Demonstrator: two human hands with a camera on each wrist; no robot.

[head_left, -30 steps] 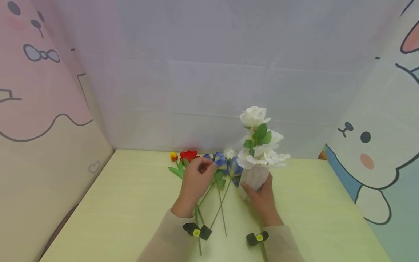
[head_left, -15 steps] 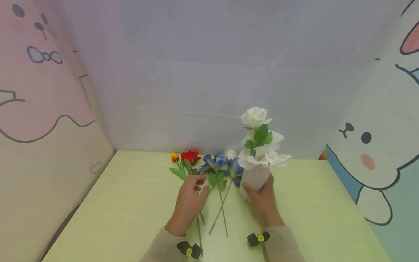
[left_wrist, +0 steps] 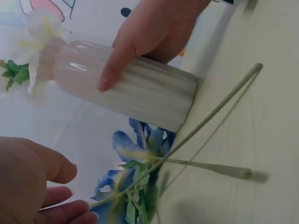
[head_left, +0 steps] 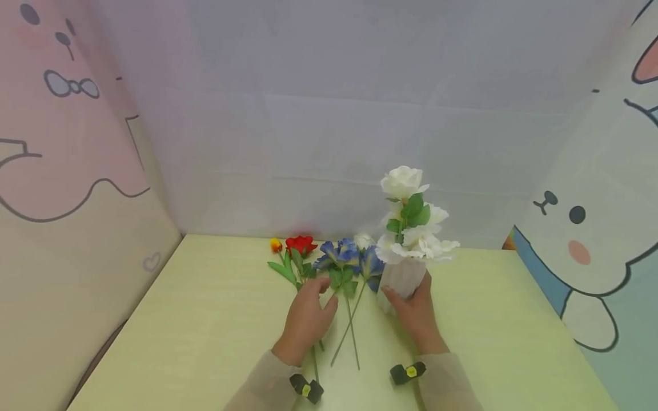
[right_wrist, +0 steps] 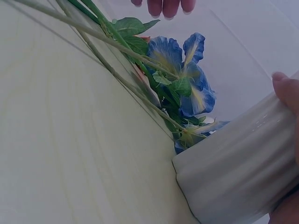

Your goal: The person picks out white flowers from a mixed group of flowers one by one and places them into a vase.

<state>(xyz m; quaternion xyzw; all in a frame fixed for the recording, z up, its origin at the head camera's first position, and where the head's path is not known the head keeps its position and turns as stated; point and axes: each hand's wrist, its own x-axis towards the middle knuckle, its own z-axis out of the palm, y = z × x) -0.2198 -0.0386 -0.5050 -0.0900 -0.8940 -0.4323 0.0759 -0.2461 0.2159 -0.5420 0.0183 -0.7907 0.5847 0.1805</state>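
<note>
My right hand (head_left: 417,314) grips a white ribbed vase (head_left: 403,281) from its right side, thumb across the front. White artificial flowers (head_left: 403,182) with green leaves rise from its mouth. To the left, my left hand (head_left: 305,319) hovers over the flower stems with fingers loosely bent, thumb apart and nothing between them. Past its fingertips lie two blue irises (head_left: 339,256), their bare stems (left_wrist: 219,107) crossing on the table. In the left wrist view, the left fingers (left_wrist: 60,210) are beside an iris, with a gap to the vase.
Farther left lie a red rose (head_left: 301,245) and a yellow-orange tulip (head_left: 276,245) with long green leaves. Another white flower (head_left: 363,240) lies behind the irises. Light curtains close off the back and sides of the pale wooden table (head_left: 205,319).
My left hand has drawn back from over the blue irises toward me, its fingers loosening apart, then shifted slightly right. My right hand keeps its hold on the vase.
</note>
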